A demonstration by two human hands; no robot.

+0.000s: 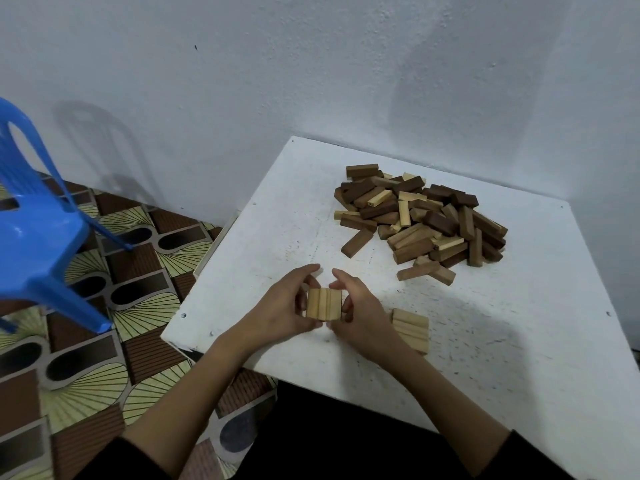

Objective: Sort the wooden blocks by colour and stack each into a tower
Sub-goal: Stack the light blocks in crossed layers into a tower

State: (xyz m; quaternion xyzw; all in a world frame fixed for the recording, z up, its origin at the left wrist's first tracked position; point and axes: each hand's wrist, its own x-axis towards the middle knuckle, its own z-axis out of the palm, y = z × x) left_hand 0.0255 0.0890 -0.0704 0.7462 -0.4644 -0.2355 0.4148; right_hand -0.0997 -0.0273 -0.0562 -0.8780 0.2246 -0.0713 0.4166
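- A white square table (485, 341) with a speckled, scuffed top stood in the corner of pale, rough-plastered walls (242, 81)
- At 9 o'clock from the table a blue plastic chair (38, 230) stood on a patterned floor (104, 358) of brown and yellow-green fan shapes
- A loose pile of wooden blocks (422, 220), dark brown, mid brown and pale mixed together, lay on the table at 1 o'clock from the hands
- Three pale blocks (323, 304) sat side by side as one layer near the table's 7 o'clock edge, their grain lines running front to back
- The left hand (284, 306) gripped this layer from 9 o'clock, fingers curled round its side
- The right hand (360, 313) gripped it from 3 o'clock, likewise curled
- A second set of pale blocks (410, 329) lay flat on the table just beyond the right hand at 3 o'clock
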